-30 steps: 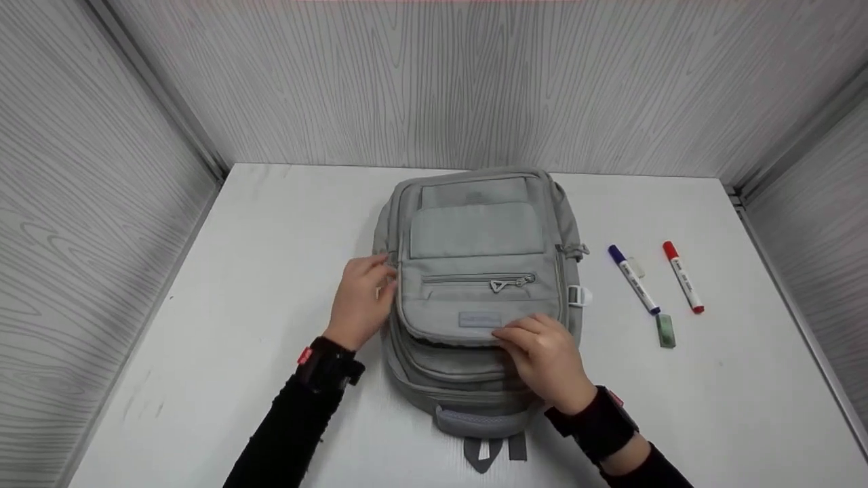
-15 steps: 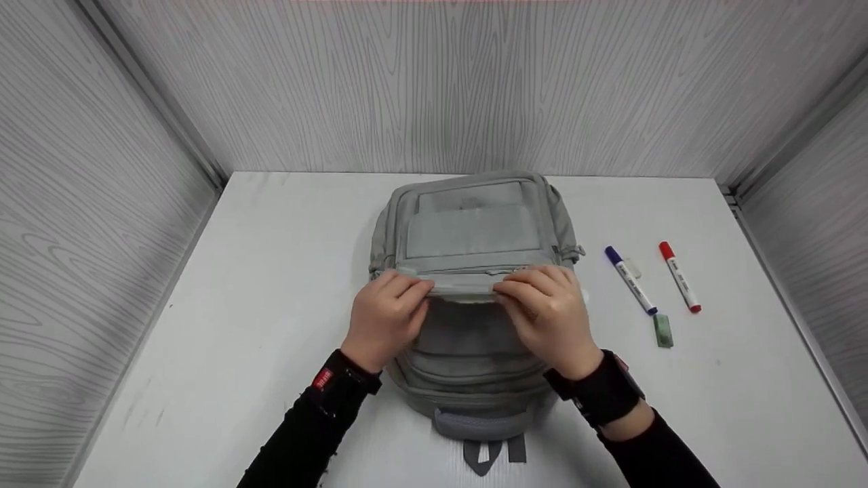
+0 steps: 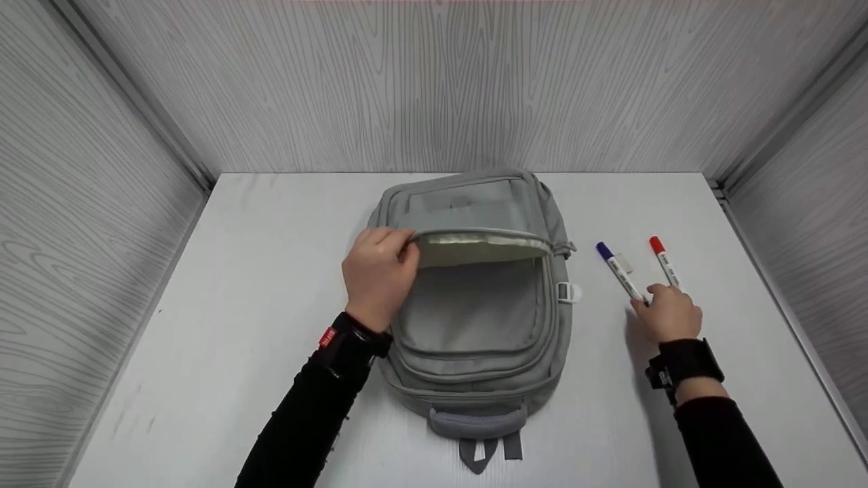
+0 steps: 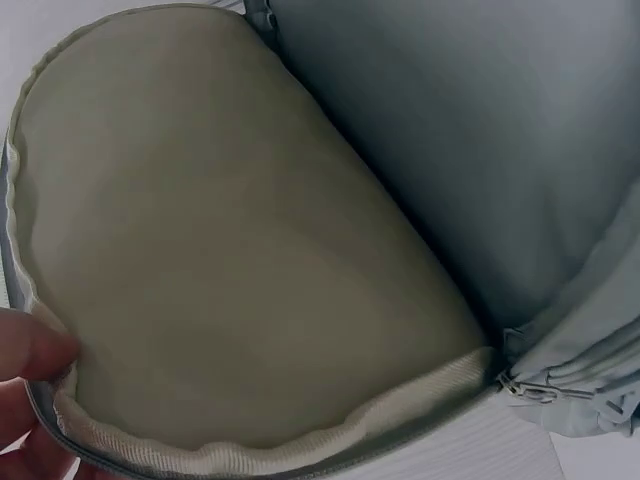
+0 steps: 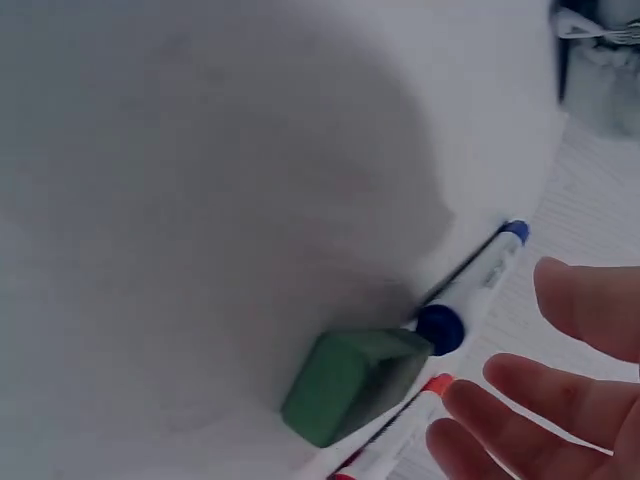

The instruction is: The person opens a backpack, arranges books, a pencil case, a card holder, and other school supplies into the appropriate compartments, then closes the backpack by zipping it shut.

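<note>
A grey backpack lies on the table with its front pocket unzipped. My left hand pinches the left edge of the pocket's flap between thumb and fingers, holding it lifted; its pale lining fills the left wrist view. To the right, my right hand is low over the table by the pens, its fingers spread and holding nothing. In the right wrist view a small green block lies just beyond the fingertips. Beside it are a blue marker and a red marker. The head view has the block hidden under the hand.
A small translucent piece lies against the blue marker. White buckle and side straps stick out from the backpack's right side. Wood-grain panels wall the white table at the back and both sides.
Both hands held the flap's edge half a second ago. The left hand has raised it away from the body, uncovering the pocket; the right hand has let go and moved right to the markers.
</note>
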### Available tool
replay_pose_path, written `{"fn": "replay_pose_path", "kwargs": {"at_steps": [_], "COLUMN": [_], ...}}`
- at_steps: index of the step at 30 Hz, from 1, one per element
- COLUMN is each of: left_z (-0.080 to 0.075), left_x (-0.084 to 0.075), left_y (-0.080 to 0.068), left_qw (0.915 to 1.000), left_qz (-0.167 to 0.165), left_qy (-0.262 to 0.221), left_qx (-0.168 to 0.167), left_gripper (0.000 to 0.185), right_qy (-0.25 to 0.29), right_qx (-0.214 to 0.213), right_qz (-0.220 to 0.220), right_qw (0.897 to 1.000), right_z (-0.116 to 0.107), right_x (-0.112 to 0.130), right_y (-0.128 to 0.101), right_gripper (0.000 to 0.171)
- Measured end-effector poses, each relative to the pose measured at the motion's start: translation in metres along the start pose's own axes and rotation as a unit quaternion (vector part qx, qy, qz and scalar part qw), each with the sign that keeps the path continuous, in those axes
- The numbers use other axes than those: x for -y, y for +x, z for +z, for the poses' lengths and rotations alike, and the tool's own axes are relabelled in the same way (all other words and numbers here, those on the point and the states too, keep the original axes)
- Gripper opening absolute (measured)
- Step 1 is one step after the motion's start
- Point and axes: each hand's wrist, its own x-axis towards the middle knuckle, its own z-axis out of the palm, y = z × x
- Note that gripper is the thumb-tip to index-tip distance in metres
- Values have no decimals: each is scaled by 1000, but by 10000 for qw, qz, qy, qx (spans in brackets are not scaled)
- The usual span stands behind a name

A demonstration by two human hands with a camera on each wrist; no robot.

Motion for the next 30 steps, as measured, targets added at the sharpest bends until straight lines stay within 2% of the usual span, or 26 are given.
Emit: {"fn": "replay_pose_path", "kwargs": {"at_steps": [2, 5, 8, 10, 12, 15, 18, 20, 22, 25, 30], "left_z": [0, 2, 2, 2, 0, -3, -4, -5, -5, -5, -2], "left_x": [0, -1, -2, -2, -1, 1, 1, 2, 4, 4, 1], "left_y": [1, 3, 5, 5, 4, 1, -1, -1, -2, -4, -8], "left_qw": [10000, 9999, 9999, 9999, 9998, 9998, 9998, 9999, 10000, 9999, 9997], "left_qz": [-63, -86, -85, -94, -98, -94, -68, -47, -10, 24, 72], "left_qy": [-31, -40, -19, -20, -19, -30, -76, -74, -73, -99, -210], "left_qx": [-1, 33, 105, 135, 153, 161, 140, 102, 58, 17, 32], "left_gripper": [12, 12, 12, 12, 12, 12, 12, 12, 12, 13, 12], "right_qy": [-102, -198, -210, 16, 397, 861, 857, 769, 732, 783, 643], "right_qx": [149, 124, -120, -392, -626, -841, -928, -1026, -1101, -1100, -1035], "right_qz": [42, 68, -21, -113, -234, -680, -1416, -1917, -2303, -2526, -2561], "right_qw": [9998, 9997, 9997, 9992, 9970, 9904, 9818, 9731, 9641, 9581, 9589], "right_z": [4, 5, 0, -7, -19, -40, -54, -54, -48, -34, -17], "right_x": [-6, -10, -7, 1, 16, 50, 85, 110, 133, 162, 195], "right_y": [7, 16, 18, 10, -10, -59, -106, -120, -120, -103, -69], "right_gripper": [33, 23, 20, 20, 21, 17, 13, 15, 16, 14, 18]}}
